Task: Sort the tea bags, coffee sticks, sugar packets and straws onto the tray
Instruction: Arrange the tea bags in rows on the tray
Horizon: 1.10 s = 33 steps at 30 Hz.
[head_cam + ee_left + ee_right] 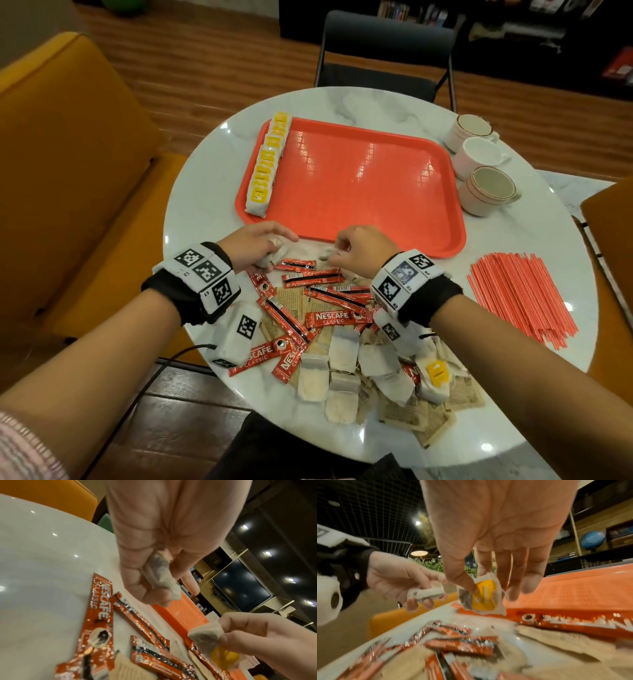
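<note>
My left hand [255, 245] grips a white tea bag [161, 574] just off the near edge of the red tray [359, 192]. To its right, my right hand [359, 248] pinches a tea bag with a yellow tag [485, 596] between thumb and forefinger, lifted slightly above the table. A row of yellow-tagged tea bags [269, 161] lies along the tray's left side. Red Nescafe coffee sticks [322, 291], loose tea bags [346, 370] and brown sugar packets [421, 411] lie mixed in a pile under my wrists. Red straws [520, 294] lie in a heap at the right.
Three cups [483, 161] stand right of the tray on the round white table [195, 205]. An orange sofa [68, 154] is at the left, a dark chair [383, 54] behind the table, and another orange seat [613, 219] at the right.
</note>
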{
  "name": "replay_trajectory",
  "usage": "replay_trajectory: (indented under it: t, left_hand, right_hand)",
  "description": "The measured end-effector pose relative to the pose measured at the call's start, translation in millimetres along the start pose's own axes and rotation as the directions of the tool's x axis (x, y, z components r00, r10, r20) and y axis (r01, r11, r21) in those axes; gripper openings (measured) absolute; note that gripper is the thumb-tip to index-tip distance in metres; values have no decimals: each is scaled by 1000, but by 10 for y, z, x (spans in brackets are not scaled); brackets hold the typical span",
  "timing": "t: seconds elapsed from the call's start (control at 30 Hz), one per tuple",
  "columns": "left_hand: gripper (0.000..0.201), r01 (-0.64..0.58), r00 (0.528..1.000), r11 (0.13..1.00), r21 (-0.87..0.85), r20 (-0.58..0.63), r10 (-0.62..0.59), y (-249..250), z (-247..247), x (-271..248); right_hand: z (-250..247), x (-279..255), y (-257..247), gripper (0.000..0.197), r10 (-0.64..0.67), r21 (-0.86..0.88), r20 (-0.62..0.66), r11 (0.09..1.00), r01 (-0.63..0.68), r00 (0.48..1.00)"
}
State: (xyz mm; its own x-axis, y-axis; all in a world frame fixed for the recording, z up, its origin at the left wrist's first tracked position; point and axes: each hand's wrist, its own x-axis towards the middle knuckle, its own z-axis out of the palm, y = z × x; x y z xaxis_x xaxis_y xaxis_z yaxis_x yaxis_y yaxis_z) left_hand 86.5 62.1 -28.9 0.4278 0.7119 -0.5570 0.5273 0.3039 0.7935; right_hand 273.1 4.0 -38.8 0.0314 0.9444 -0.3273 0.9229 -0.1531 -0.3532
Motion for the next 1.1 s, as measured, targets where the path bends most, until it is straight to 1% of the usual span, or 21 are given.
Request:
replay_trajectory:
  t: [0.03, 0.1, 0.13, 0.2, 0.27, 0.3, 0.37, 0.4, 0.43, 0.5, 0.6, 0.63, 0.7, 0.73, 0.8, 0.87, 1.03, 1.1]
  left_hand:
    - [36, 9, 1000, 1000, 8, -6, -9, 33, 12, -6]
    - [33, 32, 999, 999, 5, -14, -32, 100, 57, -15]
    - [33, 38, 999, 999, 7, -16, -38, 135, 88, -14]
    - [32, 32, 999, 999, 21, -7, -32, 192, 146, -17]
    - [26, 0, 999, 999, 40, 35, -1, 245, 205, -51]
    - [20, -11, 997, 999, 43, 78, 8, 269, 237, -79]
    - [10, -26, 979, 999, 40, 202, 17, 294, 281, -133]
    - [11, -38, 968, 999, 31, 251, 29, 297, 299, -146]
    - [10, -45, 962, 999, 24, 272, 37, 300, 313, -156]
    - [4, -63, 968, 996, 64, 246, 45, 318, 314, -171]
    - [9, -139, 977, 977, 159, 185, 109, 324, 282, -171]
    - [13, -155, 975, 973, 171, 187, 122, 325, 273, -175]
    - [21, -165, 966, 968, 187, 227, 121, 312, 260, -176]
    - [23, -163, 962, 966, 202, 249, 111, 309, 259, -178]
    - [19, -160, 958, 962, 221, 271, 97, 302, 264, -174]
    - [14, -160, 961, 962, 222, 258, 100, 305, 265, -177]
    - [12, -185, 966, 954, 237, 223, 131, 279, 254, -133]
    - [10, -182, 965, 955, 233, 230, 128, 276, 251, -119]
  right_hand:
    - [-48, -26, -13, 25, 3, 93, 21, 996, -5, 1000]
    - [-142, -70, -42, 20, -4, 285, 97, 958, -24, 995]
    - [-195, -95, -55, 16, -15, 349, 136, 936, -33, 991]
    - [-281, -135, -84, 4, -46, 425, 203, 904, -45, 978]
    - [-355, -164, -103, 12, -90, 453, 240, 891, -30, 967]
    - [-390, -173, -109, 15, -103, 457, 242, 889, -20, 965]
    - [-443, -191, -142, 9, -127, 471, 231, 882, 4, 965]
    - [-460, -195, -152, 7, -130, 483, 212, 876, 11, 969]
    - [-468, -196, -158, 8, -126, 494, 191, 869, 16, 974]
    - [-480, -207, -158, 10, -112, 521, 147, 854, 20, 983]
    - [-492, -239, -127, 14, -109, 577, 158, 817, -3, 981]
    - [-497, -252, -113, 17, -113, 592, 169, 806, -9, 979]
    - [-491, -279, -81, 22, -126, 629, 189, 777, -22, 974]
    - [-488, -296, -69, 21, -135, 664, 196, 747, -30, 971]
    - [-483, -328, -41, 20, -144, 749, 204, 660, -60, 968]
    - [-491, -345, -8, 21, -137, 798, 197, 597, -78, 971]
    - [-498, -350, 78, 17, -95, 842, 172, 531, -96, 980]
    - [-497, -354, 95, 13, -91, 826, 184, 554, -104, 979]
